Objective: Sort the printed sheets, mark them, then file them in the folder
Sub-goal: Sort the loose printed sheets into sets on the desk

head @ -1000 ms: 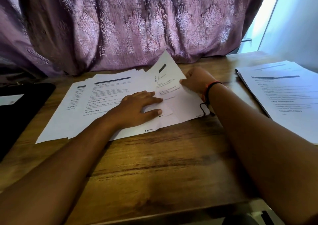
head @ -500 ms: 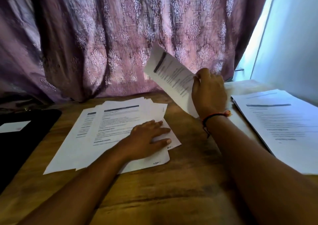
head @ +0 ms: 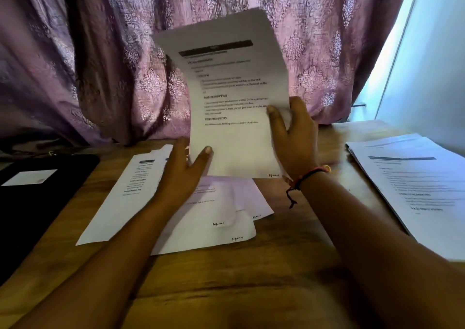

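Observation:
A printed sheet (head: pixel 226 102) stands upright in the air in front of me, its text facing me and a handwritten page mark at its lower right corner. My right hand (head: pixel 294 137) grips its right edge, thumb across the front. My left hand (head: pixel 186 170) holds its lower left corner, thumb on the front. Below them several more printed sheets (head: pixel 214 218) lie fanned on the wooden table (head: pixel 226 278), some with handwritten page marks. A black folder (head: pixel 37 197) with a white label lies at the left.
A second stack of printed sheets (head: pixel 415 190) lies at the right side of the table. A purple patterned curtain (head: pixel 100 64) hangs just behind the table, and a pale wall (head: pixel 427 64) stands at the right.
My right hand has pulled one sheet off the fanned pile and raised it upright. My left hand left the pile and took the sheet's lower left corner.

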